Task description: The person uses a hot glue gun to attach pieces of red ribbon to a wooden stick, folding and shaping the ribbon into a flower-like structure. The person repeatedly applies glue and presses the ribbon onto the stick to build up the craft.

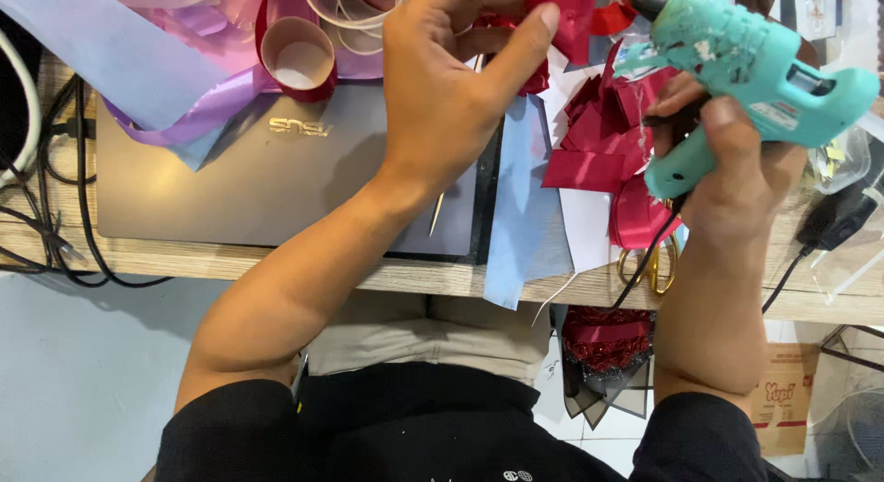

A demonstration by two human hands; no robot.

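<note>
Left hand [451, 86] pinching red ribbon piece [564, 17], partly cut off, right hand [737, 169] gripping glue gun [746, 72]

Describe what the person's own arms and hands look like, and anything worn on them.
Both arms are bare from above the elbow down. The left hand and right hand wear no gloves, and no rings, watch or bracelets show. Short black sleeves cover the upper arms, part of a black top.
</note>
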